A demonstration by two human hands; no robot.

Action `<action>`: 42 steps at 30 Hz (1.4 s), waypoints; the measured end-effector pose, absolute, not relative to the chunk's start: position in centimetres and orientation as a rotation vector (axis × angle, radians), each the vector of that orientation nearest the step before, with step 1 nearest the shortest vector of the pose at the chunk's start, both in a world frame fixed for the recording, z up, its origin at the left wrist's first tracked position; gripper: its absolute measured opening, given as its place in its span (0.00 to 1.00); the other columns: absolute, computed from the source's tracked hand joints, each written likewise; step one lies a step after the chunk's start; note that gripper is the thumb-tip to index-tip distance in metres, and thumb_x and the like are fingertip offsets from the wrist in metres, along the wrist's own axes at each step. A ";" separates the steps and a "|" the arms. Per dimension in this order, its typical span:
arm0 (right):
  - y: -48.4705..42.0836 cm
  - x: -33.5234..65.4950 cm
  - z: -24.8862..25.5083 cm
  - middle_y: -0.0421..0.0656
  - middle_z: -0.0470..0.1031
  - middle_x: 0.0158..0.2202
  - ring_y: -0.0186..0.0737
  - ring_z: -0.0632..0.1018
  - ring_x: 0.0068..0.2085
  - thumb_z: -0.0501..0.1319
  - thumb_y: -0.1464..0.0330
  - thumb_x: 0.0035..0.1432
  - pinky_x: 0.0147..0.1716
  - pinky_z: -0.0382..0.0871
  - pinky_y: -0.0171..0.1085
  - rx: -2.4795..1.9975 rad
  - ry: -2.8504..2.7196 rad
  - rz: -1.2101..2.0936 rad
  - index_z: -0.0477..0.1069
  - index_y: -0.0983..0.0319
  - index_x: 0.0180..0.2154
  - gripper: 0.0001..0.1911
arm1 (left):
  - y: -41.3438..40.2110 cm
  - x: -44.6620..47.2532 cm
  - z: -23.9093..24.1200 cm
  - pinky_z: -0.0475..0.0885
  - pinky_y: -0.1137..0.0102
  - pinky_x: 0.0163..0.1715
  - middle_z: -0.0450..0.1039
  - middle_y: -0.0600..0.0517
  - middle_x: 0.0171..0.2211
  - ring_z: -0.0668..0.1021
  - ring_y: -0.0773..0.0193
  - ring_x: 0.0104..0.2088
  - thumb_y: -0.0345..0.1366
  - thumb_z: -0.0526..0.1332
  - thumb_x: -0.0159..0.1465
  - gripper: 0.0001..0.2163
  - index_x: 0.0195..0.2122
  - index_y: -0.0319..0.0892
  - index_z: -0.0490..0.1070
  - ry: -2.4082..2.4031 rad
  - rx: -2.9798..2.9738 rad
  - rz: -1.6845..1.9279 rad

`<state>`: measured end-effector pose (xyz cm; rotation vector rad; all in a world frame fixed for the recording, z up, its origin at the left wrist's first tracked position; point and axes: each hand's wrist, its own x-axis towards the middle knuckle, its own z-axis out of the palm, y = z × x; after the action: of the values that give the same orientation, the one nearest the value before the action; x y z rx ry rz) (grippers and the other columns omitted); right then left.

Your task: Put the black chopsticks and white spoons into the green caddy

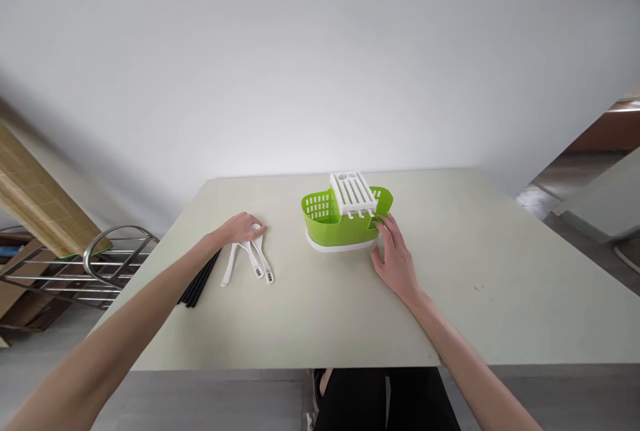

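Observation:
Several white spoons (255, 261) lie fanned out on the left part of the table, handles towards me. My left hand (239, 228) is closed over their bowl ends, with one bowl showing between thumb and fingers. Partly under my left forearm is a bundle of black chopsticks (199, 284). A green plastic basket (333, 231) with slotted walls and a white base stands upright near the middle. Across its top sits a white slotted rack (354, 192) with small hooks in front. My right hand (395, 254) rests against the basket's front right end, fingers spread and thumb low by the base.
The pale table (310, 324) backs onto a white wall. On the floor to the left stand a metal rack (107, 271) and a leaning yellowish board (45, 197). My legs in black trousers (385, 401) are under the front edge.

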<state>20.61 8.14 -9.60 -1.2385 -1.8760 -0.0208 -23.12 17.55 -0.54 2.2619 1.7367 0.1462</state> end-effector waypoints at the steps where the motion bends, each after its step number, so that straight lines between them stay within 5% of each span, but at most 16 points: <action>1: 8.2 20.6 -9.6 0.51 0.60 0.72 0.52 0.54 0.77 0.53 0.76 0.65 0.67 0.69 0.57 -1.236 -1.873 -0.022 0.53 0.57 0.72 0.35 | 17.4 -23.0 -0.7 0.64 0.67 0.30 0.69 0.50 0.16 0.77 0.55 0.25 0.57 0.60 0.57 0.18 0.21 0.49 0.74 1.746 2.274 0.141; 7: 8.2 20.6 -9.7 0.51 0.60 0.72 0.53 0.54 0.77 0.53 0.76 0.65 0.65 0.72 0.57 -1.235 -1.869 -0.003 0.52 0.56 0.72 0.36 | 16.2 -22.3 -1.8 0.61 0.65 0.30 0.70 0.50 0.20 0.75 0.55 0.26 0.60 0.53 0.66 0.24 0.22 0.49 0.71 1.904 2.268 0.121; 11: 8.2 20.6 -9.8 0.50 0.60 0.72 0.53 0.54 0.77 0.53 0.76 0.65 0.65 0.71 0.57 -1.230 -1.867 -0.006 0.53 0.56 0.72 0.37 | 15.6 -22.5 -1.2 0.69 0.65 0.39 0.82 0.47 0.37 0.80 0.54 0.39 0.61 0.50 0.69 0.25 0.35 0.47 0.77 1.882 2.131 0.394; 16: 8.2 20.5 -9.8 0.50 0.60 0.72 0.52 0.54 0.77 0.52 0.76 0.65 0.65 0.71 0.56 -1.233 -1.872 -0.009 0.52 0.56 0.73 0.36 | 12.8 -24.3 0.4 0.71 0.61 0.54 0.79 0.43 0.55 0.78 0.52 0.54 0.58 0.46 0.72 0.27 0.51 0.43 0.74 1.954 2.000 0.767; 28: 9.2 19.7 -10.0 0.57 0.60 0.69 0.65 0.55 0.74 0.52 0.76 0.64 0.61 0.67 0.64 -1.320 -2.078 -0.247 0.57 0.57 0.72 0.36 | -0.8 -25.3 -4.0 0.64 0.45 0.62 0.76 0.39 0.56 0.72 0.39 0.61 0.50 0.52 0.71 0.21 0.59 0.47 0.69 2.281 2.314 0.701; 35: 11.8 13.4 -8.3 0.58 0.65 0.62 0.69 0.57 0.71 0.54 0.78 0.61 0.60 0.66 0.65 -1.289 -2.157 -0.277 0.56 0.58 0.72 0.39 | -1.1 -25.0 -4.9 0.68 0.46 0.56 0.80 0.42 0.47 0.76 0.39 0.53 0.49 0.52 0.71 0.17 0.54 0.49 0.73 2.350 2.267 0.778; 42: 15.8 5.0 -6.6 0.60 0.69 0.56 0.62 0.66 0.63 0.53 0.83 0.57 0.57 0.68 0.59 -1.258 -2.303 -0.219 0.59 0.62 0.70 0.40 | -1.8 -25.0 -5.4 0.70 0.51 0.49 0.79 0.43 0.40 0.80 0.43 0.45 0.48 0.50 0.73 0.16 0.51 0.47 0.72 2.389 2.199 0.764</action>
<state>4.99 15.81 -6.58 -1.2577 -2.3026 -0.2195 -24.97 -1.77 -5.43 2.1991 2.3888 0.7638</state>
